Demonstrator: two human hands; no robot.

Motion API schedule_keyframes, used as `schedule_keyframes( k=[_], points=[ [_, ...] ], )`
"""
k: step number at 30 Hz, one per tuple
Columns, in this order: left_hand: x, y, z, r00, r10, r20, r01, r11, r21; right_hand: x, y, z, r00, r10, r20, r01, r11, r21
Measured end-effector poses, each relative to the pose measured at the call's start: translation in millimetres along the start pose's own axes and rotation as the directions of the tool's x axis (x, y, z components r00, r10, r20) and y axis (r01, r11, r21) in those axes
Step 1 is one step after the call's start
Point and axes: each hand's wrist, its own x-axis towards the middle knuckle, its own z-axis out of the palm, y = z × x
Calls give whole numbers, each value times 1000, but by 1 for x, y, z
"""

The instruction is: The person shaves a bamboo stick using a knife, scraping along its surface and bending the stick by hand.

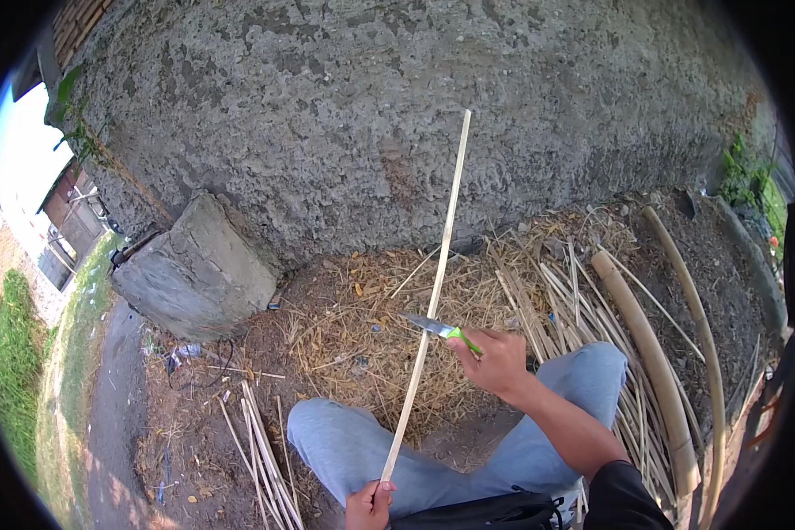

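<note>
A long, pale bamboo strip (450, 208) rises from my lap and leans away from me in front of the wall. Its lower end is gripped by my left hand (369, 507), fingers closed round it, at the bottom of the view. My right hand (496, 362) is closed on the green handle of a knife (433, 325). The knife's blade points left and lies across the strip near its middle.
Thin bamboo strips (261, 450) lie on the ground left of my knees. More strips and thick split bamboo pieces (649, 353) lie at the right. A concrete block (199, 269) stands by the rough wall (344, 132). Shavings cover the ground ahead.
</note>
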Motion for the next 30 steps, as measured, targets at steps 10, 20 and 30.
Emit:
schedule_keyframes(
  k=[10,20,30],
  points=[
    [10,-22,-4,996,-83,-20,81,993,-88,-49,-35,15,893,-413,181,390,909,148],
    [21,2,-15,935,-312,167,353,855,-379,-25,-1,-1,992,94,80,-106,983,150],
    [29,-20,3,993,-121,-14,108,930,-351,-62,-32,9,934,-265,241,195,941,278]
  ],
)
